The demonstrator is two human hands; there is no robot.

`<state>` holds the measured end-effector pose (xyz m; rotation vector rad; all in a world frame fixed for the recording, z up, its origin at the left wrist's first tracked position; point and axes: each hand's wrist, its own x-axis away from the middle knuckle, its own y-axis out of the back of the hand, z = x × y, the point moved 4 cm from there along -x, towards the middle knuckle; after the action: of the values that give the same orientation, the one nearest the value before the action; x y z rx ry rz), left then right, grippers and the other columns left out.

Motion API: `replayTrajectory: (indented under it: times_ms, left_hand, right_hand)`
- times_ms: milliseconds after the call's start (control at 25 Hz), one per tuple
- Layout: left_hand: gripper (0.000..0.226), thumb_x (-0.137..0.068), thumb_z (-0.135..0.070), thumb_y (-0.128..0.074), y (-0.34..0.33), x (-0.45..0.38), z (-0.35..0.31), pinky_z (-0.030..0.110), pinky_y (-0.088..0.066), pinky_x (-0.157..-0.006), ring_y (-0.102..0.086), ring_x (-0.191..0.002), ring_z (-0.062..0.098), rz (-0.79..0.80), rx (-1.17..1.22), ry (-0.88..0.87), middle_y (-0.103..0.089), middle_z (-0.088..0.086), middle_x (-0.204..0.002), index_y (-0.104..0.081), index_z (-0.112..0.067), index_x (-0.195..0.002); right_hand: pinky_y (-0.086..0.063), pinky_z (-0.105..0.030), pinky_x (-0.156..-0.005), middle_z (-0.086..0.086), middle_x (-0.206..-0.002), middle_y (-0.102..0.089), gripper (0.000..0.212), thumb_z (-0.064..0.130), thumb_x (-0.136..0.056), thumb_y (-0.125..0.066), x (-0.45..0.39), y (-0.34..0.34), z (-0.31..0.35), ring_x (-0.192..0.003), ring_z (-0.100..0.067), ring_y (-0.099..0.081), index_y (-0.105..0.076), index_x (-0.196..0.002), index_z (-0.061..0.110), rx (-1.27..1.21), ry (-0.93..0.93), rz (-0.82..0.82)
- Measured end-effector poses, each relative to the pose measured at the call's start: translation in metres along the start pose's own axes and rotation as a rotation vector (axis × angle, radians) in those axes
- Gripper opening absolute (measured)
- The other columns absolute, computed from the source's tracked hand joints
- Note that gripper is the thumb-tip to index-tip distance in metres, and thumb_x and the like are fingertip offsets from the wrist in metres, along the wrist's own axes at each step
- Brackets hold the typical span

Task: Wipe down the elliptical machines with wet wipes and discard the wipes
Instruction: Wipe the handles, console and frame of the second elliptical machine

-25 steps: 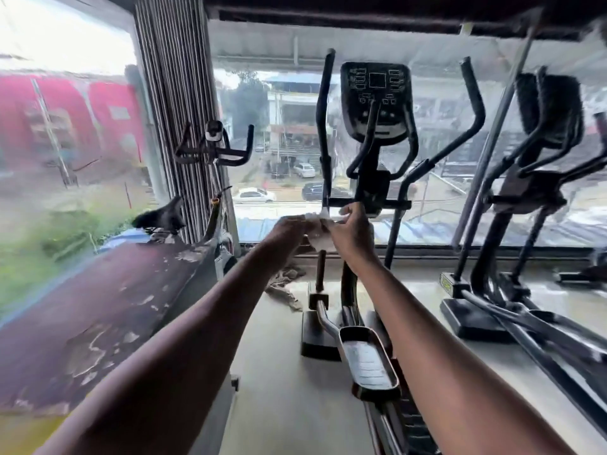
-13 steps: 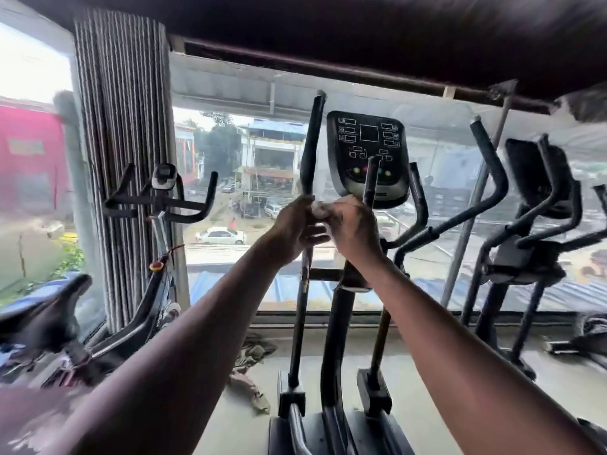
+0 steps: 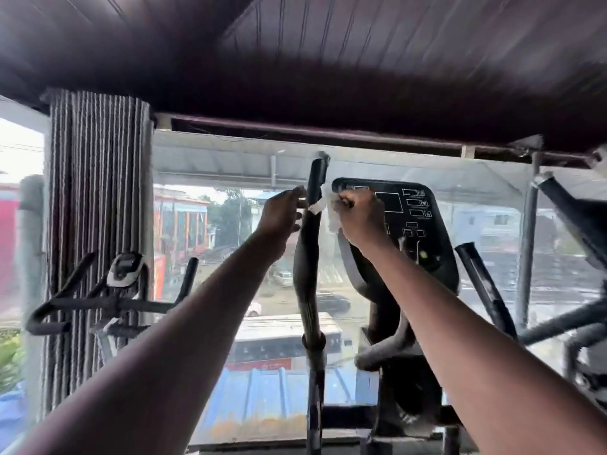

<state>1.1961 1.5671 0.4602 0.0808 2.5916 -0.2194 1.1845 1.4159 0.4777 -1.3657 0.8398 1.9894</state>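
Note:
A black elliptical machine stands in front of me, its console [image 3: 414, 221] at upper centre and its left handlebar [image 3: 310, 244] rising just left of it. A white wet wipe [image 3: 325, 208] is stretched between both raised hands near the top of that handlebar. My left hand [image 3: 282, 215] pinches the wipe's left corner beside the bar. My right hand [image 3: 359, 218] grips the rest of the wipe against the console's left edge. The right handlebar [image 3: 483, 284] slants up at the right.
An exercise bike [image 3: 121, 290] stands at the left by a ribbed pillar [image 3: 98, 224]. Part of a second elliptical [image 3: 571, 208] shows at the far right edge. A wide window [image 3: 236, 244] behind the machines looks onto a street. A dark ceiling hangs low overhead.
My view has tilted upward, losing the floor and pedals. Both hands have risen with the wipe from the machine's lower post to the top of the left handlebar, and have drawn apart.

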Motion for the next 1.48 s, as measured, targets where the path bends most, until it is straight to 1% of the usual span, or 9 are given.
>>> replayTrajectory:
  times_ms: [120,320,560,680,760,920,1120,1320,1480]
  left_hand:
    - [0.034,-0.100,-0.042,-0.044,-0.005,-0.062,0.014,0.033,-0.045,-0.079,-0.056,-0.091,0.020,-0.049,-0.009,-0.053,-0.065,0.001,-0.103,-0.065,-0.017,-0.109]
    - [0.055,-0.101,-0.054,-0.029,-0.012,-0.117,0.036,0.032,-0.045,-0.075,-0.061,-0.094,0.016,0.067,0.152,-0.043,-0.066,-0.001,-0.104,-0.062,-0.014,-0.118]
    - [0.071,-0.097,-0.065,-0.020,-0.027,-0.155,0.038,0.042,-0.048,-0.090,-0.060,-0.098,0.023,0.170,0.317,-0.034,-0.064,0.006,-0.103,-0.052,-0.011,-0.130]
    - [0.079,-0.093,-0.071,-0.020,-0.019,-0.172,0.048,0.043,-0.049,-0.093,-0.059,-0.111,0.031,0.259,0.364,-0.010,-0.062,0.014,-0.121,-0.053,-0.010,-0.129]
    - [0.079,-0.092,-0.072,-0.021,-0.018,-0.179,0.053,0.039,-0.049,-0.087,-0.060,-0.108,0.029,0.295,0.395,-0.003,-0.063,0.011,-0.117,-0.053,-0.011,-0.131]
    - [0.075,-0.095,-0.068,-0.021,-0.029,-0.180,0.055,0.037,-0.048,-0.082,-0.060,-0.099,0.025,0.277,0.452,-0.014,-0.065,0.005,-0.096,-0.055,-0.011,-0.130]
    - [0.081,-0.091,-0.073,-0.023,-0.019,-0.185,0.067,0.037,-0.050,-0.085,-0.059,-0.114,0.028,0.303,0.482,0.002,-0.062,0.013,-0.123,-0.056,-0.011,-0.131]
    - [0.072,-0.092,-0.071,-0.025,-0.024,-0.178,0.067,0.045,-0.046,-0.095,-0.060,-0.114,0.032,0.293,0.467,0.023,-0.065,0.014,-0.119,-0.060,-0.015,-0.122]
    - [0.070,-0.090,-0.072,-0.029,-0.025,-0.172,0.069,0.045,-0.046,-0.096,-0.063,-0.111,0.030,0.291,0.515,0.030,-0.066,0.018,-0.119,-0.062,-0.018,-0.120]
  right_hand:
    - [-0.048,-0.046,-0.077,-0.026,-0.088,-0.067,0.019,0.012,-0.090,-0.065,-0.031,-0.040,-0.031,-0.086,-0.039,-0.062,-0.071,-0.093,-0.005,-0.074,-0.062,-0.011]
    - [-0.047,-0.023,-0.070,-0.007,-0.088,-0.061,0.021,0.004,-0.081,-0.066,-0.032,-0.074,-0.032,-0.076,-0.016,-0.057,-0.076,-0.100,0.008,0.003,0.227,-0.077]
    - [-0.035,-0.018,-0.080,-0.010,-0.106,-0.062,0.017,0.009,-0.090,-0.063,-0.148,-0.105,-0.034,-0.102,-0.024,-0.058,-0.075,-0.100,0.006,0.252,0.081,0.014]
    - [-0.030,-0.008,-0.070,-0.003,-0.096,-0.059,0.013,0.014,-0.086,-0.067,-0.121,-0.097,-0.037,-0.092,-0.017,-0.056,-0.077,-0.093,0.008,0.293,0.217,0.163]
    - [-0.032,-0.005,-0.066,-0.001,-0.094,-0.057,0.015,0.018,-0.085,-0.070,-0.116,-0.091,-0.038,-0.089,-0.014,-0.055,-0.076,-0.096,0.010,0.257,0.218,0.226]
    - [-0.042,-0.025,-0.083,-0.005,-0.098,-0.055,0.016,0.016,-0.088,-0.066,-0.167,-0.102,-0.036,-0.097,-0.021,-0.057,-0.076,-0.100,0.012,0.370,0.098,0.008]
    - [-0.040,-0.028,-0.071,0.000,-0.090,-0.060,0.011,0.022,-0.081,-0.068,-0.115,-0.101,-0.016,-0.083,-0.016,-0.055,-0.078,-0.079,0.018,0.489,0.286,0.328]
    - [-0.036,-0.022,-0.067,-0.001,-0.092,-0.060,0.022,0.007,-0.089,-0.063,-0.136,-0.081,-0.036,-0.079,-0.016,-0.055,-0.074,-0.107,0.012,0.401,0.119,0.048]
    - [-0.036,-0.007,-0.057,-0.002,-0.090,-0.065,0.015,0.007,-0.084,-0.066,-0.073,-0.071,-0.022,-0.066,-0.001,-0.056,-0.075,-0.096,0.009,0.274,0.211,0.153]
